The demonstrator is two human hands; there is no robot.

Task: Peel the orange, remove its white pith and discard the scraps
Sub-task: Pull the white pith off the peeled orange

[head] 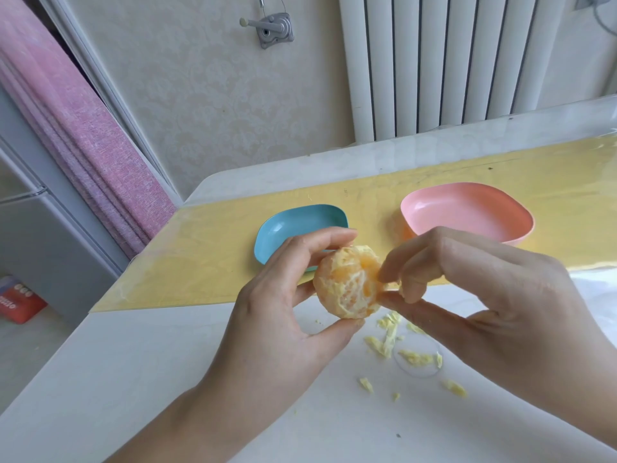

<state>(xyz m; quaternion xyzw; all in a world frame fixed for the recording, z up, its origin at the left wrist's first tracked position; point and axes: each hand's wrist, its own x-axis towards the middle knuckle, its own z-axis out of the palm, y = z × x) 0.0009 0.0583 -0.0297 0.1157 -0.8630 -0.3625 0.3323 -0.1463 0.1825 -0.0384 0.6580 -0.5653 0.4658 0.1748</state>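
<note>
Orange (347, 284), peeled, gripped by the left hand (283, 295); right hand (467, 295) pinches pith at its right side above the table (167, 379).

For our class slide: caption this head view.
Left hand holds peeled orange; right hand pinches its pith; scraps litter the table.

Wht radiator (434, 61), pink curtain (76, 138), wall crank (273, 30), red box (20, 305) on floor

A shallow pink plastic dish (467, 212) occupies the yellow mat (207, 245), a blue plastic dish (293, 225) to its left, open mat between; pale pith scraps (387, 342) litter the white tabletop (167, 362) nearer than it.
</note>
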